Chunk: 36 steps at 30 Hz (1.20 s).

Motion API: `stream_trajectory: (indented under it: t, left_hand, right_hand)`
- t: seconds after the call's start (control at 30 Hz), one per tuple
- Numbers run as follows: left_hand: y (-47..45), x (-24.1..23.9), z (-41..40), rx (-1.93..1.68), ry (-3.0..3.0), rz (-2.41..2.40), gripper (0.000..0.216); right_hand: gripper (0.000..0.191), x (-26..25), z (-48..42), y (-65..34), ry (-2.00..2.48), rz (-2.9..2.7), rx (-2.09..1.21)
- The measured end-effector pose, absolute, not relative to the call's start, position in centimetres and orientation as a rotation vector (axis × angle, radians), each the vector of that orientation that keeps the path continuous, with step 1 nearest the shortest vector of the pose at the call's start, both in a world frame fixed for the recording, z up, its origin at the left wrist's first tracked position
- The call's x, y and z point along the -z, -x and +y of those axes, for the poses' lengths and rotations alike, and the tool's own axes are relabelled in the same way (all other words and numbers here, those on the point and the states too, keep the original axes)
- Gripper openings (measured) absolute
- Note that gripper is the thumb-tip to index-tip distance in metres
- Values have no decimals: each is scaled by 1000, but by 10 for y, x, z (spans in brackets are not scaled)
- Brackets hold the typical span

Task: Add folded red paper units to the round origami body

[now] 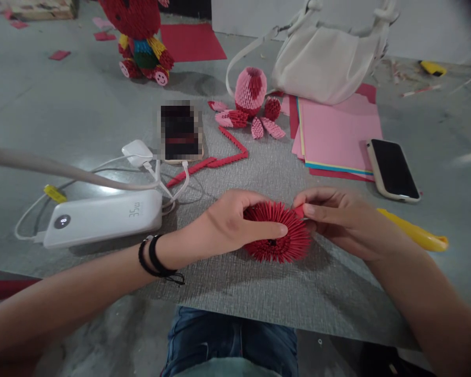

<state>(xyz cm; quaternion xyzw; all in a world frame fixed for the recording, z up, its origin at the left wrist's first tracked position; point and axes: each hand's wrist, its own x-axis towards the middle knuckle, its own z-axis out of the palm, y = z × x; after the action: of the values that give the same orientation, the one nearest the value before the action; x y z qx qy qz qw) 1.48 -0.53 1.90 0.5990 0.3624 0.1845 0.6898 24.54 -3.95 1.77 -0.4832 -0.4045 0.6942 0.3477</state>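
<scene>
A round red piece built of folded paper units (279, 241) rests on the grey woven mat (259, 293) in front of me. My left hand (235, 222) wraps over its left and top side, thumb stretched across it. My right hand (337, 220) is at its upper right edge, with the fingers pinched on a small red paper unit (299, 211) that touches the rim. Black bands circle my left wrist.
Left lie a white power bank (102, 217) with cables and a charger. Behind stand a phone (179, 132), pink and red paper pieces (251, 91), a red strip (220, 159), pink paper sheets (337, 133), a second phone (392, 170), a white bag (325, 57). A yellow tool (416, 233) is at right.
</scene>
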Motion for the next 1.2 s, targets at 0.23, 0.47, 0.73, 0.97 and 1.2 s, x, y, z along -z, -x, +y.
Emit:
stream_trajectory:
  t: [0.23,0.47,0.73,0.97,1.2]
  left_hand:
    - [-15,-19,-5,-349,-1377,809,20]
    - [-14,-20,-4,-273,-1443,845,27]
    - [-13,-17,-3,-275,-1465,850,28]
    - [-14,-22,-2,-281,-1531,921,29]
    - [-13,-22,-2,-278,-1529,924,28]
  right_hand:
    - [13,-22,-37,-249,1245,-1076,-1908]
    - [15,-18,-37,-251,1290,-1104,-1908]
    - [12,-14,-39,-250,1289,-1063,-1915]
    - [5,-10,-41,-248,1267,-998,-1887]
    - [11,-11,-41,-242,1318,-930,-1855]
